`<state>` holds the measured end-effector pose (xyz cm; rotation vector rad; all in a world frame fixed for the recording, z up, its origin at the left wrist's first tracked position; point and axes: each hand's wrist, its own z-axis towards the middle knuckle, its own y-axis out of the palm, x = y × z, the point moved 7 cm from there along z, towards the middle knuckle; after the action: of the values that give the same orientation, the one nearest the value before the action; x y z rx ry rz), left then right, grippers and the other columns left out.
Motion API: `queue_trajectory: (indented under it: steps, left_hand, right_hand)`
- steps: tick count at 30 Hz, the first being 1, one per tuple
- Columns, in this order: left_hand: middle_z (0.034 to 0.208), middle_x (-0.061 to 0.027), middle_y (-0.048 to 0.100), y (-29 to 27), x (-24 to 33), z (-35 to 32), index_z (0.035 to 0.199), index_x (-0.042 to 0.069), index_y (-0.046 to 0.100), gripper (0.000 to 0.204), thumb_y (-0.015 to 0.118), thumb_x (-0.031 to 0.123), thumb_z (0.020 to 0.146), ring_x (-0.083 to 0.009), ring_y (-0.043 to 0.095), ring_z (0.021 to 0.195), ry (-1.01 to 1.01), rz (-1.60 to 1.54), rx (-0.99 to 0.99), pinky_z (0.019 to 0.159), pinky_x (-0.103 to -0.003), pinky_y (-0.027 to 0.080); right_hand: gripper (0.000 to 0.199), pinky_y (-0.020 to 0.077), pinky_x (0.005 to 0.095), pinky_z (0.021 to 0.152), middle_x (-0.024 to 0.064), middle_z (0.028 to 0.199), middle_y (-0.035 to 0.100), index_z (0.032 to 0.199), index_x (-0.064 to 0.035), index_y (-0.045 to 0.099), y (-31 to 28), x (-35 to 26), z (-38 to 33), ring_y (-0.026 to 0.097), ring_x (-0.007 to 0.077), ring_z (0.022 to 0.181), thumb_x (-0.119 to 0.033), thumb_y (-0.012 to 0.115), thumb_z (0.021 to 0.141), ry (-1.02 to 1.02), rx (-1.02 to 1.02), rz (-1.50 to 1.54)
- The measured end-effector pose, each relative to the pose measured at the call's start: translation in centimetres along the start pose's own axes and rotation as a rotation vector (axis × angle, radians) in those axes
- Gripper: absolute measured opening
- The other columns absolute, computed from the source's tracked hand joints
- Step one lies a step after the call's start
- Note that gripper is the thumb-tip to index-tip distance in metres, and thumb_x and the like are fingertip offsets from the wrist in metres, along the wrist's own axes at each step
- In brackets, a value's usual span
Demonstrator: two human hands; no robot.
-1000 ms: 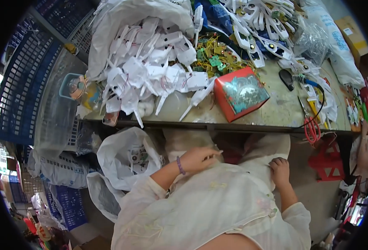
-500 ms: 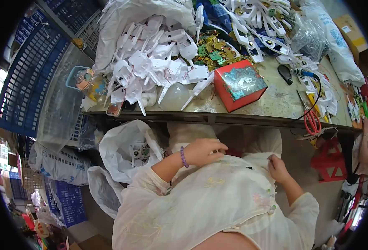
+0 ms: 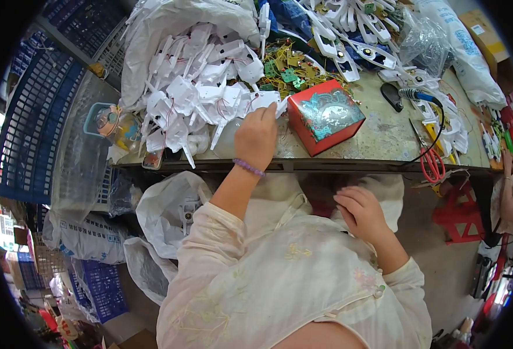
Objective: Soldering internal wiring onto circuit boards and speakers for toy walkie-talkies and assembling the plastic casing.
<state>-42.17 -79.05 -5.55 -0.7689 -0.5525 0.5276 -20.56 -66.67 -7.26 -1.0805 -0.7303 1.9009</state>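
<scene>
The left hand (image 3: pixel 257 135) reaches up onto the cluttered grey desk (image 3: pixel 384 136) and rests its fingertips on the near edge of a heap of white moulded plastic parts with thin red wires (image 3: pixel 201 102); the fingers are curled together over one piece at about the heap's right fringe, though whether they actually pinch it I cannot tell. The right hand (image 3: pixel 361 212) lies low in the lap, fingers loosely bent and holding nothing that shows.

Those white parts look light and stiff, thin-walled shells with narrow prongs that would likely snap if levered, and the fine wires trailing from them could snag on neighbours (lifting one may drag others along). Best taken by the broad body of a shell, not by a prong or a wire.

Just right of the left hand sits a red square box with a teal patterned lid (image 3: pixel 325 115), closed, so its contents are hidden. Behind it lies a loose pile of small green and gold circuit pieces (image 3: pixel 285 67). A big white plastic sack (image 3: pixel 175 26) spills the white parts onto the desk; a clear plastic bag (image 3: pixel 425 38) farther right holds small items too dim to name. Red-handled scissors (image 3: pixel 432 166) lie near the desk's edge
</scene>
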Motion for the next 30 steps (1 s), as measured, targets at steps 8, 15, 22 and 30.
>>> queue_trajectory:
  steps: [8,15,22,30]
  left_hand:
    - [0.084,-0.0109,0.063,-7.6,0.9,-2.7,0.096,0.006,0.063,0.028,0.071,0.001,0.07,-0.0282,0.06,0.073,-0.081,-0.244,0.112,0.066,-0.036,0.048]
    - [0.092,-0.0083,0.065,-7.1,-1.0,-1.9,0.094,0.007,0.064,0.025,0.069,0.002,0.07,-0.0263,0.062,0.081,0.097,-0.424,-0.217,0.066,-0.034,0.049]
    - [0.102,-0.0066,0.06,-11.2,3.5,0.2,0.102,0.01,0.067,0.032,0.066,0.0,0.072,-0.0244,0.054,0.087,0.05,0.114,0.0,0.07,-0.033,0.045]
    - [0.095,-0.0107,0.062,-5.9,2.0,1.7,0.102,0.002,0.062,0.023,0.061,-0.004,0.08,-0.0175,0.061,0.077,-0.233,-0.335,0.052,0.068,-0.027,0.049]
  right_hand:
    - [0.046,0.0411,0.0316,0.059,0.0054,0.085,0.051,0.116,-0.0075,0.058,1.1,-4.5,13.9,0.05,0.0192,0.07,-0.014,0.057,0.071,-0.257,0.12,-0.177]
    - [0.023,0.0474,0.0335,0.059,0.0074,0.083,0.059,0.092,-0.0052,0.062,-0.4,-4.2,16.7,0.058,0.0252,0.072,-0.007,0.07,0.071,-0.227,0.083,0.412]
    - [0.012,0.0494,0.0309,0.059,0.0095,0.077,0.063,0.089,-0.0021,0.062,1.1,-1.0,16.8,0.062,0.0224,0.066,-0.006,0.066,0.078,0.18,-0.12,0.78]
    - [0.014,0.0489,0.0217,0.067,0.005,0.087,0.065,0.097,0.002,0.063,2.5,1.6,14.6,0.059,0.0064,0.078,-0.005,0.063,0.084,0.492,-0.156,1.386]
